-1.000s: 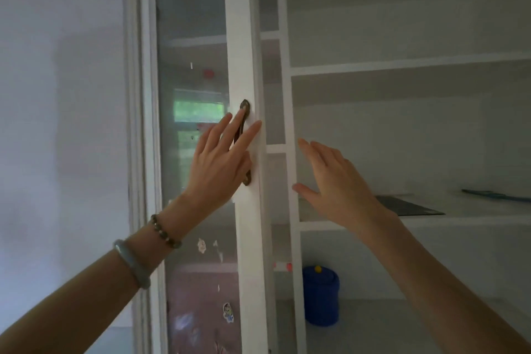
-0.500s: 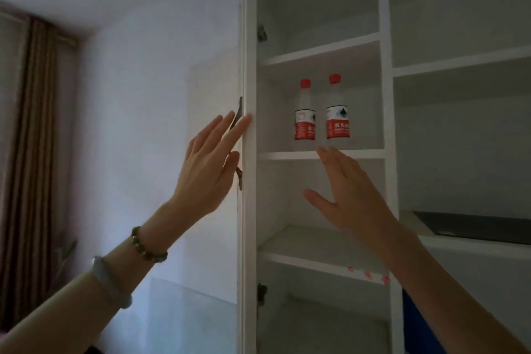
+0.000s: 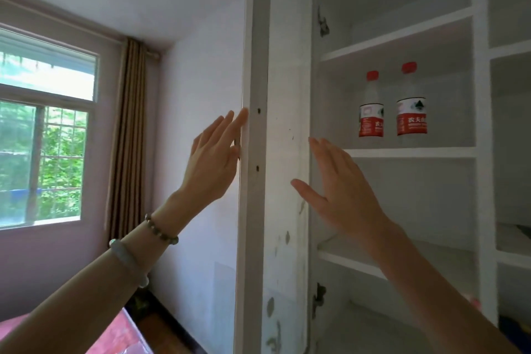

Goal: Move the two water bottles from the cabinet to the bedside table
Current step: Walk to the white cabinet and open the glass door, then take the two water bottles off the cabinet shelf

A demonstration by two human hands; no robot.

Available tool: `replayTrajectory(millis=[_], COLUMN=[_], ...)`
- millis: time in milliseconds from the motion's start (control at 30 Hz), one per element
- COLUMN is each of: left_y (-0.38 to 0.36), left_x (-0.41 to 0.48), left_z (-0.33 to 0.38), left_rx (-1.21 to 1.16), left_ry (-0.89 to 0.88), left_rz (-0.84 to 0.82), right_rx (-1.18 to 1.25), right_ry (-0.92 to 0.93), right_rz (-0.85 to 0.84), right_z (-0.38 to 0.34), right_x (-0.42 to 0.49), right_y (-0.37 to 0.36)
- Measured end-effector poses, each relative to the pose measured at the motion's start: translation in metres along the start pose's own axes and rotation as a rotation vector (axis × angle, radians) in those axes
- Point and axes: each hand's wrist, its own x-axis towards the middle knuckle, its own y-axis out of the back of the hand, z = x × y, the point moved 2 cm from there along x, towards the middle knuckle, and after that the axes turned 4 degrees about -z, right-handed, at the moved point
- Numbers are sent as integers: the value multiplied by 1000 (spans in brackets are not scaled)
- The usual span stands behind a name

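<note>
A: Closest to the camera, what are the hands doing?

B: The left hand is spread flat, fingers straight, its fingertips against the outer edge of the cabinet door, which stands swung out edge-on. It grips nothing; it only presses or steadies the door. The right hand is open too, fingers together and thumb out, raised in front of the open compartment and holding nothing.

A: And the bottles?

B: Further back, both stand upright on the cabinet's middle shelf, side by side and just apart, red caps up. The left water bottle sits nearer the door; the right water bottle is beside the cabinet's vertical divider.

A: Which hand should go?

B: The right, I'd say. The bottles lie above it, to its right and deeper in, while the door edge separates the left hand from them. Their long axes are vertical, so a sideways wrap around the body suits. The left bottle is the nearer one. The bedside table isn't in view.
</note>
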Motion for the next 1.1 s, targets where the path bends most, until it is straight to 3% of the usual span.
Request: replayTrajectory(millis=[267,633,733,867,1100], left_y=[3,-9,-13,-23,-83], left_x=[-7,-13,-12,-12,-4], left_z=[-8,-26,-21,0,56], left_rx=[90,159,272,635,491], left_ry=[87,232,216,77,27], left_rz=[-106,-96,-38,57,-112], right_rx=[17,4,-11,-43,-116], right_ry=[6,-3,-5,-2,-42], right_rz=[-16,-31,-26,-9,-20], right_z=[-5,15,24,36,59], right_x=[10,9,7,6,-2], right_y=[-14,-12,-11,-11,-4])
